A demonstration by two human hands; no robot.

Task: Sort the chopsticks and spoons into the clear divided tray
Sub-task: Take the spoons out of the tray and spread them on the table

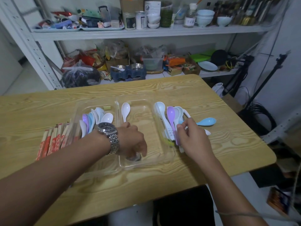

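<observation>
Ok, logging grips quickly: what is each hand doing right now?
Left hand: cannot tell, grip hidden.
Right hand: pinching the blue spoon.

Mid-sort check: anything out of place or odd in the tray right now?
Yes: a small yellow-green scrap sits in the far corner of the clear divided tray's left compartment, behind the stacked spoons. It is neither spoon nor chopstick; what it is, I cannot tell.

One head-worn wide-angle view, facing forward and down, close above left hand (133, 141) and right hand (193, 138), over table (211, 98)
</observation>
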